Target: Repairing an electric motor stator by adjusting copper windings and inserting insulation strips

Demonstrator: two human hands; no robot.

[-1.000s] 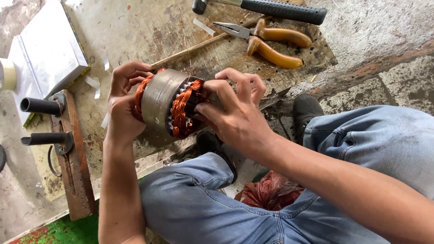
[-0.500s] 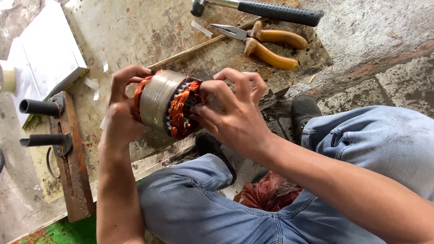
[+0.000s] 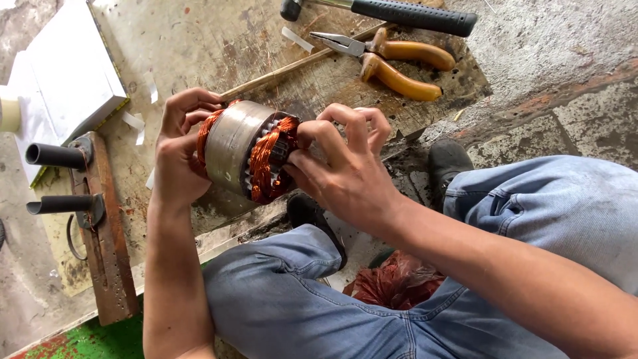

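A round metal motor stator with copper wire coils at both ends is held above a worn board. My left hand grips its far end, fingers curled over the copper coil there. On the near end, my right hand has its fingertips pressed into the copper windings. The stator lies on its side between the two hands, above my knees in blue jeans.
Yellow-handled pliers and a black-handled hammer lie on the board at the top. A thin wooden stick lies beside them. A wooden jig with two black pegs sits left, a white sheet behind it. Loose copper wire lies between my legs.
Both hands and the stator have stayed in nearly the same place. My right fingers have shifted slightly on the near copper coil.
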